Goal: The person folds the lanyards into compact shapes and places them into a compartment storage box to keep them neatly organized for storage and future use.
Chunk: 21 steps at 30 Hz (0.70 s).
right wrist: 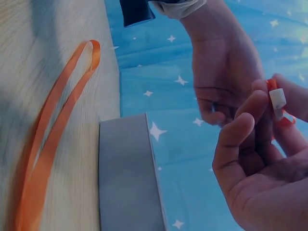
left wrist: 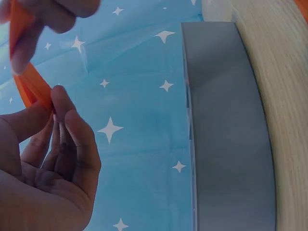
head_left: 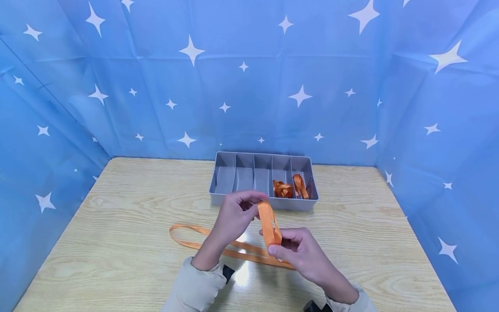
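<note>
Hands (head_left: 236, 212) (head_left: 302, 253) pinch folded orange ribbon (head_left: 267, 223); small white piece (right wrist: 277, 98) against it, perhaps label.

Head view faces forward and down; close, sideways wrist views share what seems the grey box (head_left: 292, 205).

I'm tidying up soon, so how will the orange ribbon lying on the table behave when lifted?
The orange ribbon will probably hang floppy, since it looks thin and flat. It is likely light, being just a narrow strip. It may slip between fingers too: the similar bunched ribbon in the tray has a satiny sheen.
</note>
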Each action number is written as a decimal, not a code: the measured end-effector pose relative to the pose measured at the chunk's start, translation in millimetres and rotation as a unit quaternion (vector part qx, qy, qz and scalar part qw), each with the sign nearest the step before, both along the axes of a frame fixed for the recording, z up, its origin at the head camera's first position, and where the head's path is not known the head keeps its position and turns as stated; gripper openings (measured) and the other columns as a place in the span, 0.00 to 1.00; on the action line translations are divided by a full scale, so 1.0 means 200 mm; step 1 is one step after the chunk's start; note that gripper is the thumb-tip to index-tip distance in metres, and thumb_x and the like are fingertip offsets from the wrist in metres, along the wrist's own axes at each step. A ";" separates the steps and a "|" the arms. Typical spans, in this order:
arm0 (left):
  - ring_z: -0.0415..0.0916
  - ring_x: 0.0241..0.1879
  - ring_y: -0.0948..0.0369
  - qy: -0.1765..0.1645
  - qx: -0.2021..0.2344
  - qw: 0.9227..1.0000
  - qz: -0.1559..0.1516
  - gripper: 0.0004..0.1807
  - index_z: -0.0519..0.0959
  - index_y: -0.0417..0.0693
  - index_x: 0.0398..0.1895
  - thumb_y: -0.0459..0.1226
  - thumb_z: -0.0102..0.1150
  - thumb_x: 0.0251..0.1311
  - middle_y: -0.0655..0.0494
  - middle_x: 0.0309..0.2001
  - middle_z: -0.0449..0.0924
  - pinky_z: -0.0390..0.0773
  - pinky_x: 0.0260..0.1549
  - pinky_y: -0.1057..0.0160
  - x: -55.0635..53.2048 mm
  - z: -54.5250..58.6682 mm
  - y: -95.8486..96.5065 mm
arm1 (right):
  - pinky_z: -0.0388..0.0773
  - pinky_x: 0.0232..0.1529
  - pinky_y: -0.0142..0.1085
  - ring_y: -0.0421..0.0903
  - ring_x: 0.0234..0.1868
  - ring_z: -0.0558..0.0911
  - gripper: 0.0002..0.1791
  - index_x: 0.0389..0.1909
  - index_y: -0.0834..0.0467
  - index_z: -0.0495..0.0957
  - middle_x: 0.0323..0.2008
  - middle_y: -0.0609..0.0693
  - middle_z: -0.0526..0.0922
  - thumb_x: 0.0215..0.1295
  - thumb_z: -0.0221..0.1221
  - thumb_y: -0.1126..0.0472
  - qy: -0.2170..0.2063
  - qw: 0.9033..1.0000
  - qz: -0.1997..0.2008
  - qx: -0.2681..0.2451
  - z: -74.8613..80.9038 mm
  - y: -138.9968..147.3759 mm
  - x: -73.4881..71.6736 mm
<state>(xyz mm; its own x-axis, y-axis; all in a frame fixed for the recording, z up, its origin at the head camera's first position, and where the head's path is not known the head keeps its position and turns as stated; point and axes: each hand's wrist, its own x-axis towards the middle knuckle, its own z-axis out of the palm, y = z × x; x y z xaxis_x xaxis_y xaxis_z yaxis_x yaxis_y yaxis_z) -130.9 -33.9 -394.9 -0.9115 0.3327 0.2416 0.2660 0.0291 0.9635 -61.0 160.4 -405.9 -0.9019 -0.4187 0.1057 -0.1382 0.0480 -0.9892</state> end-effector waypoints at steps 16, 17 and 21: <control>0.81 0.35 0.60 0.058 -0.060 0.996 0.030 0.17 0.84 0.43 0.50 0.22 0.62 0.59 0.55 0.40 0.85 0.83 0.32 0.65 0.05 -0.11 0.04 | 0.82 0.33 0.35 0.42 0.32 0.81 0.10 0.47 0.67 0.83 0.36 0.54 0.85 0.68 0.59 0.71 0.031 0.999 -0.028 0.013 0.03 0.03 -0.01; 0.81 0.35 0.60 0.067 -0.060 0.996 0.029 0.17 0.85 0.43 0.49 0.22 0.62 0.59 0.55 0.40 0.85 0.82 0.31 0.65 0.06 -0.11 0.05 | 0.82 0.33 0.36 0.42 0.32 0.81 0.10 0.47 0.67 0.83 0.36 0.54 0.85 0.68 0.59 0.70 0.028 0.999 -0.030 0.013 0.03 0.04 -0.01; 0.81 0.33 0.62 0.080 -0.054 0.995 0.022 0.18 0.85 0.45 0.48 0.20 0.61 0.58 0.55 0.38 0.86 0.82 0.29 0.65 0.07 -0.12 0.06 | 0.83 0.34 0.36 0.42 0.33 0.82 0.10 0.47 0.68 0.83 0.36 0.55 0.85 0.68 0.59 0.71 0.034 0.999 -0.034 0.006 0.04 0.04 -0.02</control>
